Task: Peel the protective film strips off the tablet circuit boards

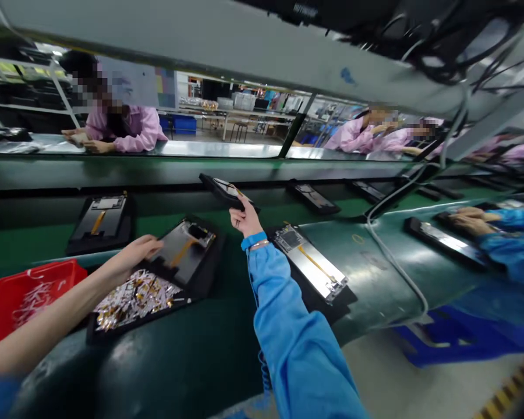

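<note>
At the far left stood a red plastic bin (30,302) holding a tangle of white strips. Next to it, a heap of gold and silver foil strips (135,302) lay in a black tray (100,333), and beyond that a black-framed panel (100,224) sat on the green belt (375,273).

The person's left hand (133,253) lay over the edge of a second panel (183,250), its fingers together and extended, pinching nothing. That panel's long axis slanted from lower left to upper right.

The right hand (244,218) was raised above the belt, pinching a third panel (222,189) between thumb and fingers at its near end. This panel's long axis ran nearly across the view, its far end pointing left, and the right hand was clearly the nearer of the two. A blue wristband (253,240) circled that wrist.

Further right lay a silver-faced panel (310,262), two dark panels (312,196) along the far side of the belt, and another silver-faced panel (445,244). A co-worker's hands (471,221) in blue sleeves rested on one more, partly hidden, making eight panels counted. Across the belt sat three people in pink coats (122,125).
</note>
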`<move>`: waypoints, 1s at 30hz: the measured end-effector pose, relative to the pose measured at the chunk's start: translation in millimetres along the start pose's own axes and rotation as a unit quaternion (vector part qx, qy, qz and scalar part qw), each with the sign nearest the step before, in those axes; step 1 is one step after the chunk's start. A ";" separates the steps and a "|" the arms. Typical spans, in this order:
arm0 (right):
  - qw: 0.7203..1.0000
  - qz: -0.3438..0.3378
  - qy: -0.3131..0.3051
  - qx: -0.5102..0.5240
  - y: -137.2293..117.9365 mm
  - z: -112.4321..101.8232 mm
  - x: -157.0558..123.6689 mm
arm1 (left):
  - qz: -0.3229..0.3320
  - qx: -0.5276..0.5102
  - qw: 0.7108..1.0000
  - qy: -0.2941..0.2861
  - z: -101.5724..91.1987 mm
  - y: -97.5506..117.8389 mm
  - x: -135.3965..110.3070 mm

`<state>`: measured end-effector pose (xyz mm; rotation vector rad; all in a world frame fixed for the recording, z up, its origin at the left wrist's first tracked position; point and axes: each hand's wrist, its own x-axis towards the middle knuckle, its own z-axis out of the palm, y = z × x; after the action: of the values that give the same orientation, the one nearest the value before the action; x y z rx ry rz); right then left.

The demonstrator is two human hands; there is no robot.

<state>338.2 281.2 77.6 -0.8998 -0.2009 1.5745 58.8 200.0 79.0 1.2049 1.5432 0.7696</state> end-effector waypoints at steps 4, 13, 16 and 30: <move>0.998 -0.019 -0.058 -0.016 -3.1 9.0 -42.4 | -0.019 -0.112 0.990 -0.081 82.9 52.1 73.0; 0.988 -0.105 -0.046 -0.101 15.4 -2.0 -121.1 | -0.013 -0.346 0.921 -0.179 116.4 62.6 52.8; 0.964 -0.201 -0.031 -0.169 50.4 -2.2 -140.1 | 0.008 -0.391 0.910 -0.137 71.5 58.2 26.3; 0.554 -0.294 -0.364 -0.688 145.2 -3.0 -108.2 | 0.004 -0.002 0.997 -0.071 -108.5 -91.1 -121.3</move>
<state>223.0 148.2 35.1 -0.9940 -2.3417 0.7689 -71.4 66.9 68.7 1.2363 1.4206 0.6763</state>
